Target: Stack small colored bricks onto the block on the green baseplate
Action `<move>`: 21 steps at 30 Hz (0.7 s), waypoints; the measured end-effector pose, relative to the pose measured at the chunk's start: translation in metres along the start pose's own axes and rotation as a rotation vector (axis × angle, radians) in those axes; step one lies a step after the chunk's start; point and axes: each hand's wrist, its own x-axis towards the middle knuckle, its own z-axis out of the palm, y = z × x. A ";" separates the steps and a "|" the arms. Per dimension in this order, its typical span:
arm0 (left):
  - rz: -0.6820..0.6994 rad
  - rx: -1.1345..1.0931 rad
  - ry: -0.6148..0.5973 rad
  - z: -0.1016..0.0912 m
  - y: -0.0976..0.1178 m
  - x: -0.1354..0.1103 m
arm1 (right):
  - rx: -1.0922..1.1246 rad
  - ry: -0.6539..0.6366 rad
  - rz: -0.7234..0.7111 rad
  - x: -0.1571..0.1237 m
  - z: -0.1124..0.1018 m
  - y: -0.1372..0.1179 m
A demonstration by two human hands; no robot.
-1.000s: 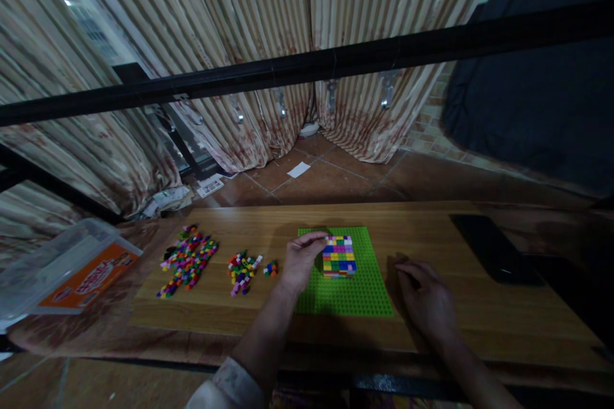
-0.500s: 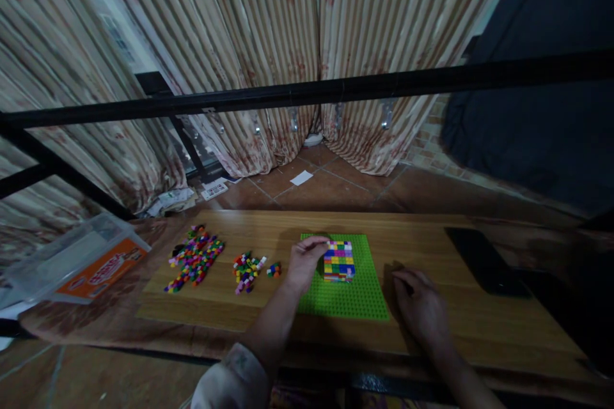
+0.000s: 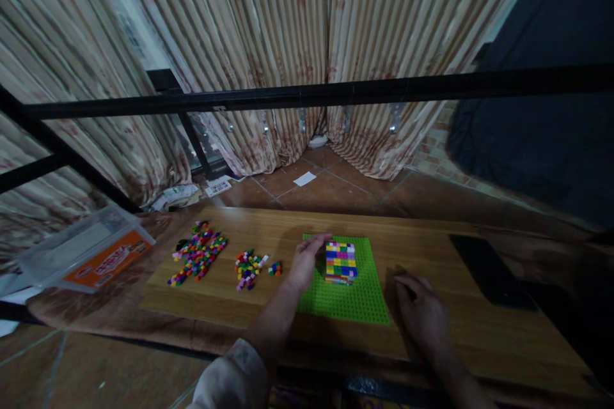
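while the stack sits just right of my left hand, grip unclear, my right hand rests flat, empty.

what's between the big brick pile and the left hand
In the head view, a smaller brick pile, then a tiny cluster nearer the left hand, on the board.

Orange box label, lettering too blurred to read

— Where does the brick block sit?
— On the baseplate, mid-tabletop.
— And left of that?
— A smaller pile, then a larger pile, with the box beyond the tabletop's edge.
— Right?
— The phone.
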 end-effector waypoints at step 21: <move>-0.054 0.193 -0.067 0.018 -0.002 0.005 | 0.534 -0.053 0.317 0.036 0.004 -0.062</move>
